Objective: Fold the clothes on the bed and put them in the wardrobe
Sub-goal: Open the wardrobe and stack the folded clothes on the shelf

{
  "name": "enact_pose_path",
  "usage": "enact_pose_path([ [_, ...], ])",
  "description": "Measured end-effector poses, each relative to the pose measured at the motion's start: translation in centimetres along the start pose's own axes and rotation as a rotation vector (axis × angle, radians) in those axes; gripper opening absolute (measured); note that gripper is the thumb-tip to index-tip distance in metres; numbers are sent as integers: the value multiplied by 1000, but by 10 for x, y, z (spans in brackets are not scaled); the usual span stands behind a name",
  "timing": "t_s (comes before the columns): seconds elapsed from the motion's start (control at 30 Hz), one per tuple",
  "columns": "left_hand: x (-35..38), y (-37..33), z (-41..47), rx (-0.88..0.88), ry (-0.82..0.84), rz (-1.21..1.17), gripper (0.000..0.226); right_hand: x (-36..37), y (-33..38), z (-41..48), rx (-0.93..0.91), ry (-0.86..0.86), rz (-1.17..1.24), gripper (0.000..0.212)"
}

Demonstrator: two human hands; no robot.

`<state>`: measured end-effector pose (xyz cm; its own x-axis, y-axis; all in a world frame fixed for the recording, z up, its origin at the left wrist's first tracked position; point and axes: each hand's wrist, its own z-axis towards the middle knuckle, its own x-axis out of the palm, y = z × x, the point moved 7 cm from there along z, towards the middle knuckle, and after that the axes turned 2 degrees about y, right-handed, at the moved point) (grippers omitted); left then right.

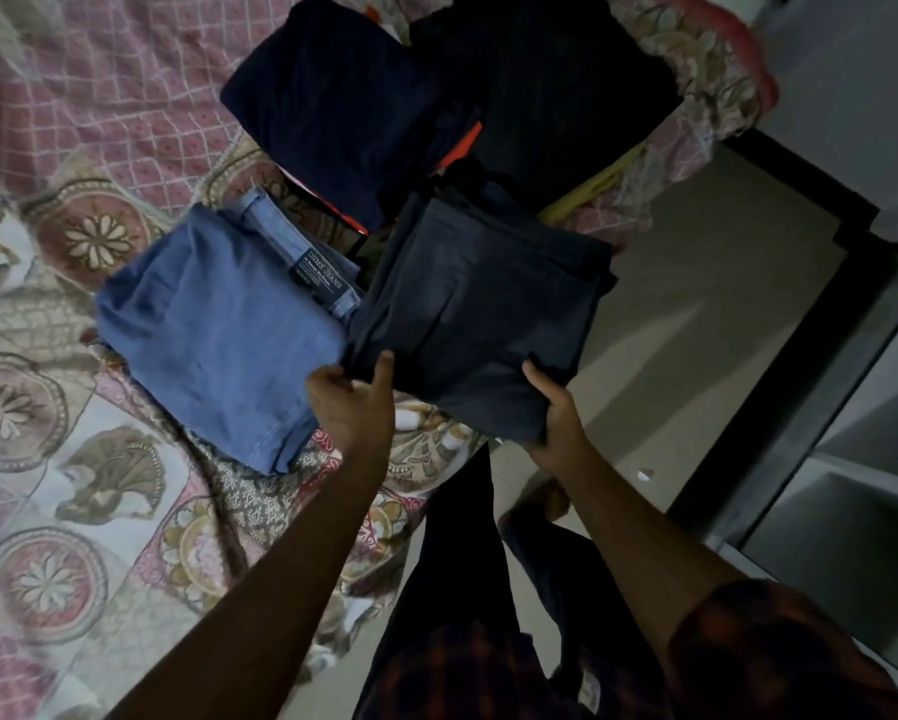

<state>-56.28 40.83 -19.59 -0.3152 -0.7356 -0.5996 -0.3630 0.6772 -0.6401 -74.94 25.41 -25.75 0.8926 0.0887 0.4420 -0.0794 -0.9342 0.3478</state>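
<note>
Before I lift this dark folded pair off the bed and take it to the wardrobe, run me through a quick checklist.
1. Left hand grips a near corner of the dark trousers: ok.
2. Right hand grips the other near corner: ok.
3. Fold stacked and tidy: ok.
4. Blue jeans apart from the trousers: cannot tell, edges meet.
5. Wardrobe open, shelves showing: ok.
6. Floor path: not ok, a small white bit lies there.

Dim, low-contrast frame. Dark clothes (342, 96) above the blue jeans (218, 330) lose detail; bedspread (46, 122) left of them smears; edges bend.
</note>
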Motion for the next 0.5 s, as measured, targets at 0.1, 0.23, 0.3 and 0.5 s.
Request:
enact_pose_path([
  [0.1,23,26,-3,-324,242,-311,63,-1,-8,-7,-34,-13,26,54],
  [0.23,56,22,-10,-505,536,-528,63,5,-18,-16,66,2,-29,46],
  [0.3,64,11,-8,-566,555,-589,56,2,-17,-14,43,-16,-93,55],
  [0.5,73,1,-11,-603,606,-651,62,2,2,-20,74,-58,-86,31],
])
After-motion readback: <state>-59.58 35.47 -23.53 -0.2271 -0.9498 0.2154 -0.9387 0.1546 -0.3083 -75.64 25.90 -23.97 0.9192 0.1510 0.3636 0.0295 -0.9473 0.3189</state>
